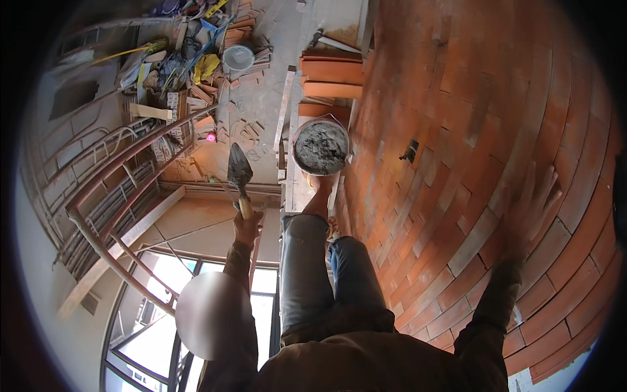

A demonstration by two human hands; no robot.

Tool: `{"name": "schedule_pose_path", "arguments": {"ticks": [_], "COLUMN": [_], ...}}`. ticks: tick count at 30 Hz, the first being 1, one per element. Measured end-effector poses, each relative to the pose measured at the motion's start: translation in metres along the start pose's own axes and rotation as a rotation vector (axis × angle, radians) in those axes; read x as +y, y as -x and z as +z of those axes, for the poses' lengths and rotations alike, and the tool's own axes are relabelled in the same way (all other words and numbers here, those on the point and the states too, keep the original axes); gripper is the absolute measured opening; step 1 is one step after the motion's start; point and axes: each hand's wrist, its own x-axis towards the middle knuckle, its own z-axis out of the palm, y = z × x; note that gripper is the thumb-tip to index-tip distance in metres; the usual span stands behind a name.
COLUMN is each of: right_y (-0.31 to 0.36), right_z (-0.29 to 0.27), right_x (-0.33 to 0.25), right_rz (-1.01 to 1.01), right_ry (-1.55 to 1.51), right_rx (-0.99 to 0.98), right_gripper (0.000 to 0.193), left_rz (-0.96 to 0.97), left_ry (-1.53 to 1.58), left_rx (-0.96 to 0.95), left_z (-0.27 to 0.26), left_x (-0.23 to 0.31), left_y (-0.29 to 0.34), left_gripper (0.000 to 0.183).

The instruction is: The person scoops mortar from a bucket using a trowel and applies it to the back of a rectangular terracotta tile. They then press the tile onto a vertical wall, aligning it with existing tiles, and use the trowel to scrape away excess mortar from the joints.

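Observation:
My left hand (246, 227) is wrapped round the light wooden handle of a trowel (240, 166). Its pointed blade is smeared with grey mortar and points away from me. On the right, my right hand (530, 202) lies with fingers spread against a wall of reddish brick tiles (450, 225), slightly smeared by motion. A bucket of wet grey mortar (320, 146) stands on the planks just beyond my knees, between my two hands. Small and dark, an object (409, 151) I cannot name sticks out from the tiles beyond my right hand.
Stacked reddish tiles (332, 72) and a hammer (317, 37) lie beyond the bucket. Metal scaffold tubes (124, 171) cross the left side. Below are a pale bucket (238, 57), broken tiles (245, 130) and a heap of bags and tools (173, 65). A window (160, 340) is at lower left.

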Motion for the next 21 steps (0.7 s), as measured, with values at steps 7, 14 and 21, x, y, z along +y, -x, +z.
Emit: {"name": "schedule_pose_path", "arguments": {"ticks": [7,14,21], "right_y": [-0.002,-0.001,0.0], "right_z": [-0.007,0.009,0.015], "right_x": [-0.005,-0.003,0.006], "right_rz": [0.129,0.139,0.12], "right_ry": [-0.197,-0.2,-0.173], "right_rx": [0.151,0.279,0.444], "right_gripper": [0.066,0.062,0.043], "left_rz": [0.172,0.27,0.403], "left_ry": [-0.078,-0.223,-0.27], "left_rx": [-0.105,-0.177,-0.257], "left_z": [0.039,0.112,0.178], "left_x": [0.072,0.134,0.168], "left_y": [-0.051,-0.071,-0.108], "left_gripper": [0.022,0.023,0.025]}}
